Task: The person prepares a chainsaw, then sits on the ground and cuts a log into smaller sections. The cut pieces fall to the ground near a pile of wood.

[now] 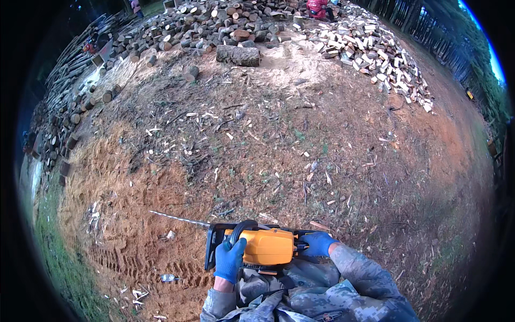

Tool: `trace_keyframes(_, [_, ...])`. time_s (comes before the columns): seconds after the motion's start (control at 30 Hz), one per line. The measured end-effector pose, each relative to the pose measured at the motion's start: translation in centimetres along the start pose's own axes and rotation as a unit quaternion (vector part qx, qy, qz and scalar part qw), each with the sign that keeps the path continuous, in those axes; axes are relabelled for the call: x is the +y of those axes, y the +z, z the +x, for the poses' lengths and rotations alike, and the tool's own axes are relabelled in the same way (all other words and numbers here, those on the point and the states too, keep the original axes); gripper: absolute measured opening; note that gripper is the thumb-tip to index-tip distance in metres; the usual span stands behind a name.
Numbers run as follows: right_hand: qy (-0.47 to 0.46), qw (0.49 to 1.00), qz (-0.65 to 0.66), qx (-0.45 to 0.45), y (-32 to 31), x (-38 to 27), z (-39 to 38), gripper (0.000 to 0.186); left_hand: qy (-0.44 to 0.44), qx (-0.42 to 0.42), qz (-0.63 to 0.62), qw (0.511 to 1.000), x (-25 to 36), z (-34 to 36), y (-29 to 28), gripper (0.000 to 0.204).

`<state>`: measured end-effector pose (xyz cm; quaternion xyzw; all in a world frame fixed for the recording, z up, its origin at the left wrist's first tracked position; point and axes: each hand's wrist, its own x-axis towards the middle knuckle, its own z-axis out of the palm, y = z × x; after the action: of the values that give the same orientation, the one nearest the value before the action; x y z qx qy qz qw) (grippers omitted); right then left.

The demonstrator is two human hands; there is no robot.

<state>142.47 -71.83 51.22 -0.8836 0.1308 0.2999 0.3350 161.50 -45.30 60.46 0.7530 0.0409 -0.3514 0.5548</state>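
Close to my body, level across my lap, is a chainsaw (268, 247) with an orange-yellow housing and black handles. Its thin guide bar (179, 218) points out to the left, over the reddish soil and not touching any wood. My left hand (229, 261), in a blue work glove, is wrapped round the black front handle. On the right, my right hand (317, 243), gloved the same way, grips the rear handle; some of its fingers are hidden. Both forearms are in camouflage sleeves.
A thick log (238, 55) lies ahead, before a heap of cut rounds (204, 24). Split firewood (370, 48) is piled far right, long trunks (70, 64) far left. A person in red (317, 9) is at the back. A plastic bottle (168, 278) lies lower left; wood chips litter the ground.
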Motion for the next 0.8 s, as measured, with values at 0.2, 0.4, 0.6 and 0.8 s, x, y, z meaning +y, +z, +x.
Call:
trace_keyframes(0.2, [-0.096, 0.994, 0.028, 0.048, -14.9, 0.7, 16.8, 0.055, -0.050, 0.079, -0.096, 0.991, 8.6, 13.5, -1.0, 0.024])
trace_keyframes(0.4, [-0.102, 0.921, 0.154, 0.342, -27.0, 2.9, 29.8, 0.071, -0.112, 0.138, -0.161, 0.971, 15.6, 31.9, -2.7, 0.022])
trace_keyframes(0.6, [0.126, 0.872, 0.354, 0.315, -35.9, 12.3, 38.2, 0.059, -0.102, 0.215, -0.239, 0.942, 26.4, 44.9, -4.6, 0.020])
trace_keyframes(0.8, [0.284, 0.801, 0.473, 0.232, -36.0, 23.4, 47.6, 0.037, -0.098, 0.273, -0.292, 0.911, 33.3, 59.7, -7.9, 0.016])
